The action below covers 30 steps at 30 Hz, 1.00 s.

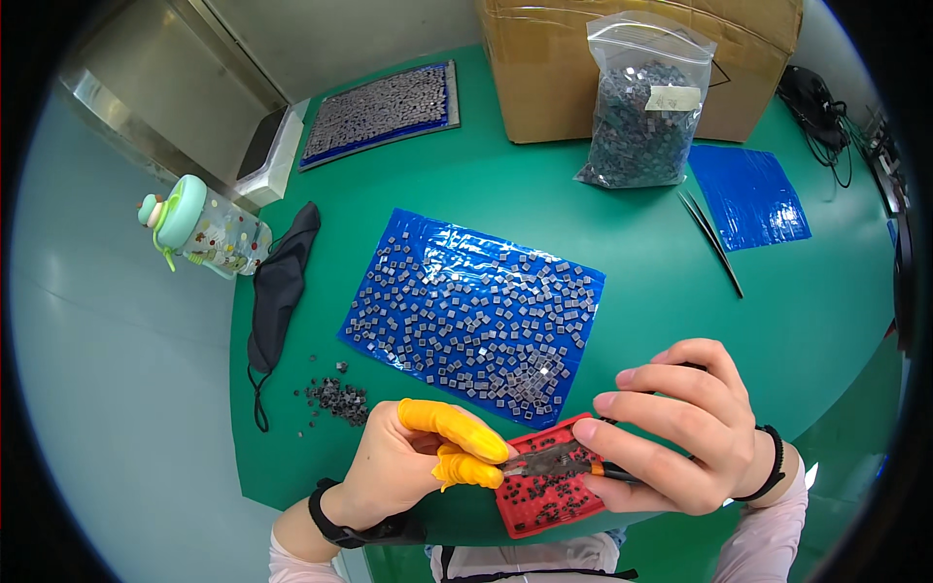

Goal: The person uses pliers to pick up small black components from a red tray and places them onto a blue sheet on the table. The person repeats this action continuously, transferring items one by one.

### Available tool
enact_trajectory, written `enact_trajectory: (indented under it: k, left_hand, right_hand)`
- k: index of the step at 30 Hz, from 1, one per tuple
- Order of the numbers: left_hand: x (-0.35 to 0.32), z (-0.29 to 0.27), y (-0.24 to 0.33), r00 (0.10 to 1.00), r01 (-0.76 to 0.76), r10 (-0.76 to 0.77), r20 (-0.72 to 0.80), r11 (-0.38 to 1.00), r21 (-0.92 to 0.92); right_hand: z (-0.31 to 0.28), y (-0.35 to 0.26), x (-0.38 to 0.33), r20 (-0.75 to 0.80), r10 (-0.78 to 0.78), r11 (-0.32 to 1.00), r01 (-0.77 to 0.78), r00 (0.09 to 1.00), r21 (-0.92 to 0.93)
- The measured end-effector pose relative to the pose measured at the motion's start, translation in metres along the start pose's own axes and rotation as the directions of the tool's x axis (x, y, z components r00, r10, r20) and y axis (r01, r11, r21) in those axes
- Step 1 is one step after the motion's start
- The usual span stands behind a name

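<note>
My right hand (685,428) holds a pair of pliers (546,461) with a dark metal head and orange-and-black handles. The jaws point left, over a red tray (515,531) scattered with small black pieces. Yellow finger cots cover the thumb and index finger of my left hand (394,466). Those two fingertips meet at the pliers' tip, closed on something too small to make out. Just beyond both hands lies a blue film sheet (413,228) covered with many small square grey pieces. A little heap of dark bits (338,398) sits beside my left hand.
Tweezers (714,248) and another blue sheet (753,199) lie at the right. A zip bag of pieces (646,131) stands before a cardboard box (544,73). At left are a bottle (219,228), a black mask (282,291) and a filled panel (379,112). Cables (821,117) lie far right.
</note>
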<state>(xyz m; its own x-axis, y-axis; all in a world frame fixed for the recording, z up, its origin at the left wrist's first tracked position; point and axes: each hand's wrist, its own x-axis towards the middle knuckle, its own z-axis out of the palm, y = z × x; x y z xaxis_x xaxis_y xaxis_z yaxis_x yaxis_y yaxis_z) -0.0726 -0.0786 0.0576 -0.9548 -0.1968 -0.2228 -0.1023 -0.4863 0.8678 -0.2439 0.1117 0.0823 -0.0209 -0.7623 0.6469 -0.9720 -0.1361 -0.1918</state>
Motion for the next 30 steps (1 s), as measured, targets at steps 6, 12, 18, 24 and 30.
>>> enact_trajectory:
  k: [6, 12, 18, 24, 30]
  left_hand:
    - [-0.003, 0.012, 0.001, 0.991, -0.121, 0.121, -0.047, 0.993, 0.011]
    - [-0.006, 0.012, -0.004, 0.974, -0.210, 0.214, -0.071, 0.976, 0.063]
    - [-0.006, 0.013, -0.003, 0.976, -0.203, 0.210, -0.055, 0.973, 0.106]
    - [-0.006, 0.016, -0.002, 0.978, -0.195, 0.195, -0.071, 0.981, 0.013]
    - [-0.007, 0.013, -0.003, 0.989, -0.131, 0.128, -0.074, 0.991, -0.034]
  right_hand:
    - [0.000, -0.001, -0.001, -0.008, 0.004, 1.000, -0.004, 1.000, 0.022]
    - [-0.001, -0.001, -0.001, 0.002, 0.009, 0.999, -0.009, 1.000, 0.043]
    - [-0.004, -0.005, 0.001, 0.035, -0.016, 1.000, 0.016, 0.999, -0.010]
    - [-0.001, -0.004, -0.002, 0.012, -0.022, 0.999, 0.022, 1.000, 0.026]
    - [-0.001, -0.002, -0.002, 0.031, -0.057, 0.998, 0.057, 0.998, -0.014]
